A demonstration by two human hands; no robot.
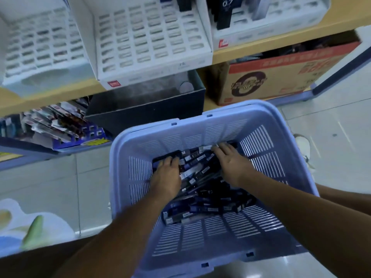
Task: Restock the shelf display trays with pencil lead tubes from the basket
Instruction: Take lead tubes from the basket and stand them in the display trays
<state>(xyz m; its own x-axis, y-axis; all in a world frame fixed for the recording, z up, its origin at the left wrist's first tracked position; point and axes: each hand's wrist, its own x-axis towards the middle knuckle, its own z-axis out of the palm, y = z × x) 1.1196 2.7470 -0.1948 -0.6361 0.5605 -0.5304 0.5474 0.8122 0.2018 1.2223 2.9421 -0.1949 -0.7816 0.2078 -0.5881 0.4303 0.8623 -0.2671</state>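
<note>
We've barely begun — the tray [152, 77] above our fingers shows mostly empty slots. Lead tubes [202, 203] lie in the basket [220, 129] beneath them: right hand [232, 167] flat, left hand [166, 175] curled — whether gripping, we cannot tell.

Tubes [208, 206] in basket [200, 235], basket before shelf [297, 32], trays [154, 77] on shelf
</note>
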